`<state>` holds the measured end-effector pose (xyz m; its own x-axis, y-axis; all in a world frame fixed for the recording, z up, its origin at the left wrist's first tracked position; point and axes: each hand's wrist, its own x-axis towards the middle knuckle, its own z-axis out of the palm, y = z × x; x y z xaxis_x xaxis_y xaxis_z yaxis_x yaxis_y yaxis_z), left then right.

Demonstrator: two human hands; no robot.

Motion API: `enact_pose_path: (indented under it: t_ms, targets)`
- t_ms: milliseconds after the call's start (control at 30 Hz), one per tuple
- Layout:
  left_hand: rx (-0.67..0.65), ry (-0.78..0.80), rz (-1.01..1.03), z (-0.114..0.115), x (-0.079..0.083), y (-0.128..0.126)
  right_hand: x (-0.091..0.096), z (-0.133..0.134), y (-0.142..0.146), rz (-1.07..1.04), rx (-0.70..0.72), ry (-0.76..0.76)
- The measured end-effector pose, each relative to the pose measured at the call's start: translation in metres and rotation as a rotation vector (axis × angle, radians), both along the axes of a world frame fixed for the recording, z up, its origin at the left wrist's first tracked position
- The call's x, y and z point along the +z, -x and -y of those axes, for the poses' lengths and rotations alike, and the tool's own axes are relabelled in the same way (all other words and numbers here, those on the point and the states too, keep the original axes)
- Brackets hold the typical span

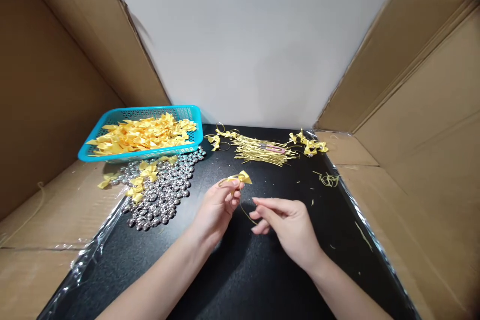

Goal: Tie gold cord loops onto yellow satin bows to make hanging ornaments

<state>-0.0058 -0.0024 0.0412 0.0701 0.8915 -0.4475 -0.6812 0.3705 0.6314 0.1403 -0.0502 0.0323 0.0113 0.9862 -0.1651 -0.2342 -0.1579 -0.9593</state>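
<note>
A yellow ribbon bow is pinched between the thumb and fingers of my left hand, held above the black table. A loop of thin gold cord goes with the bow, partly hidden by the fingers, and one length of it hangs below and curves to the right. My right hand is beside it with bent fingers, and the cord runs in among their tips. Exactly where the cord is gripped there is hard to make out.
A blue basket full of yellow bows stands back left. Before it lie silver beads with several bows on them. Cut gold cords and pink-handled snips lie behind my hands. Tied bows and cord scraps are at right.
</note>
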Motion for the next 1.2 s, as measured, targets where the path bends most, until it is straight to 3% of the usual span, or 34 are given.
enact_pose_path:
  t_ms: [200, 467, 1200]
  targets:
    - [-0.056, 0.032, 0.022, 0.003, 0.001, -0.007, -0.002, -0.006, 0.007, -0.031, -0.027, 0.002]
    - [-0.138, 0.054, 0.08, 0.006, -0.011, -0.007, -0.006, -0.006, 0.007, 0.025, -0.067, -0.02]
    - [-0.185, 0.055, 0.09, 0.014, -0.012, -0.011, -0.012, 0.001, 0.005, 0.456, -0.131, -0.223]
